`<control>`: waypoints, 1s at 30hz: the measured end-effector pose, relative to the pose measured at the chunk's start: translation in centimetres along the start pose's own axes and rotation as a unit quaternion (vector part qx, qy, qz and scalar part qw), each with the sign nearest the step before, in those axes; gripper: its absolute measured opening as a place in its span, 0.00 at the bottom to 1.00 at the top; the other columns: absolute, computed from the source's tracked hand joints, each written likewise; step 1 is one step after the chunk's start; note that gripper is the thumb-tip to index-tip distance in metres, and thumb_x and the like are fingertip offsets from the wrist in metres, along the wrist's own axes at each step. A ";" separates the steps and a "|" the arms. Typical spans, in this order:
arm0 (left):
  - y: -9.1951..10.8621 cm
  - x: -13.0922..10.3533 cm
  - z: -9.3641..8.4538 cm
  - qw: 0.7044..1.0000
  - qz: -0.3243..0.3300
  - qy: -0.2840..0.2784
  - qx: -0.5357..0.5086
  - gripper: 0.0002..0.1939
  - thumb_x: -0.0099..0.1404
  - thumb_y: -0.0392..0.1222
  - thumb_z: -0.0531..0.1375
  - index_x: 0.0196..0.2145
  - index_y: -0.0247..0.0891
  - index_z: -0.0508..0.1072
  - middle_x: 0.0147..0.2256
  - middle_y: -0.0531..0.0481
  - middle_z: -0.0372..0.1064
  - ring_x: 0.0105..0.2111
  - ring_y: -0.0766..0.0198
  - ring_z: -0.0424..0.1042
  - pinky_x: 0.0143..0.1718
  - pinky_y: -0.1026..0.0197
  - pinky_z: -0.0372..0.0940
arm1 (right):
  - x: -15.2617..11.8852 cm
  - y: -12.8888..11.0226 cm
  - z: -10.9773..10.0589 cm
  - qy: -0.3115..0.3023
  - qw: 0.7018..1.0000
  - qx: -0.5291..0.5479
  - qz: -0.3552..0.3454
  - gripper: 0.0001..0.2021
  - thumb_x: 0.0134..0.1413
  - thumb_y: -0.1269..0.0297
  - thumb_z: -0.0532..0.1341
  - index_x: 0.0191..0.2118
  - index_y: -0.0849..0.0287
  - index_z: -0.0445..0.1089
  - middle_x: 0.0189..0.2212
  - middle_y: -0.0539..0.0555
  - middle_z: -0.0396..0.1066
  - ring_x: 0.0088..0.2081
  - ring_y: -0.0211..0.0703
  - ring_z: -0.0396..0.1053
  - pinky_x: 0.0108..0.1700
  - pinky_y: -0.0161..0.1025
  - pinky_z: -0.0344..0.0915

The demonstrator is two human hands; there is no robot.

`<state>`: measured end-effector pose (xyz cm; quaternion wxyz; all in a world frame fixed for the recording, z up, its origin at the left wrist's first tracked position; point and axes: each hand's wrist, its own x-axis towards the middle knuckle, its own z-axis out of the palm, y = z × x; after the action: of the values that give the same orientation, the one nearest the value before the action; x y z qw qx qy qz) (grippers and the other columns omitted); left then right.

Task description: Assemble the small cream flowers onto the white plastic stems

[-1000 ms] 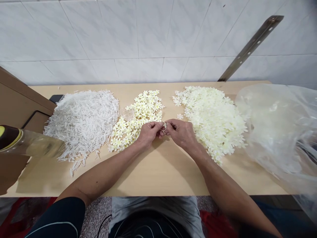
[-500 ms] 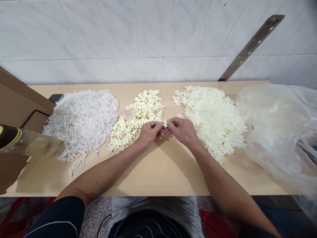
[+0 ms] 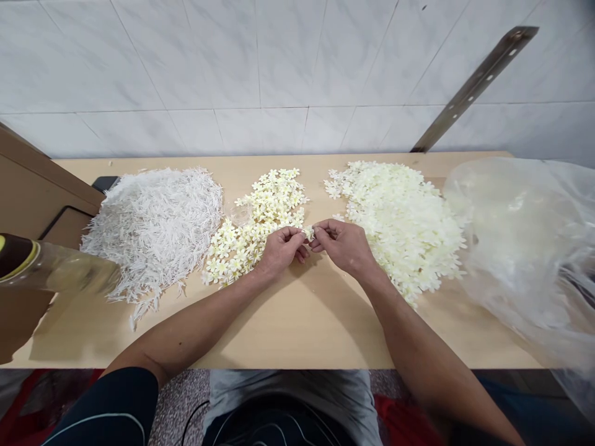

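Note:
Between my two hands is one small artificial flower, pale cream, pinched at the fingertips. My left hand is closed on it from the left, my right hand from the right. Whether a thin stem is also between the fingers is too small to tell. Just beyond my left hand lies a pile of yellow-centred flowers. A larger heap of cream flowers spreads to the right of my right hand. Farther left is a heap of thin white stem-like pieces.
A clear plastic bag bulges over the table's right end. On the left, a clear bottle with a dark cap lies by a cardboard box. A metal slotted bar leans on the tiled wall behind the wooden table.
The flower at my fingertips has turned, so its open face shows less. My hands stay almost in the same place, and the piles look the same.

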<state>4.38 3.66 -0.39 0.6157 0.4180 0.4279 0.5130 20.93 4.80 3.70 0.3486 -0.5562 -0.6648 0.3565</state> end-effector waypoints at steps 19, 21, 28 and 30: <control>-0.2 0.1 0.0 0.998 0.061 0.013 0.029 0.15 0.63 0.48 0.66 0.43 0.37 0.73 0.24 0.53 0.73 0.20 0.65 0.73 0.23 0.64 0.69 | -0.2 1.1 1.2 0.049 0.991 -0.105 -0.070 0.09 0.65 0.62 0.60 0.39 0.56 0.78 0.27 0.51 0.80 0.31 0.44 0.79 0.37 0.38 0.72; -0.2 0.1 -0.1 0.998 0.061 0.009 0.024 0.18 0.64 0.53 0.66 0.42 0.36 0.73 0.28 0.51 0.75 0.21 0.66 0.74 0.23 0.64 0.69 | -0.3 1.1 1.3 0.052 0.988 -0.121 -0.080 0.09 0.65 0.62 0.60 0.39 0.56 0.78 0.28 0.52 0.80 0.31 0.45 0.79 0.38 0.38 0.71; 0.1 0.3 -0.4 0.998 0.050 0.019 0.022 0.22 0.61 0.58 0.69 0.38 0.35 0.74 0.25 0.51 0.73 0.21 0.66 0.73 0.23 0.64 0.70 | -0.3 0.9 1.1 0.045 0.983 -0.141 -0.105 0.10 0.66 0.62 0.59 0.40 0.56 0.78 0.28 0.52 0.80 0.31 0.44 0.78 0.38 0.37 0.69; 0.1 0.4 -0.4 0.999 0.044 0.014 0.018 0.22 0.61 0.59 0.69 0.38 0.35 0.73 0.24 0.51 0.73 0.21 0.65 0.73 0.23 0.64 0.70 | -0.3 0.8 1.1 0.044 0.982 -0.147 -0.106 0.09 0.66 0.63 0.59 0.40 0.56 0.78 0.28 0.52 0.80 0.31 0.44 0.77 0.37 0.37 0.69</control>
<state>3.97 4.06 -0.49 0.5788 0.4405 0.4264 0.5376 20.39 4.49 2.46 0.3275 -0.5427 -0.7494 0.1913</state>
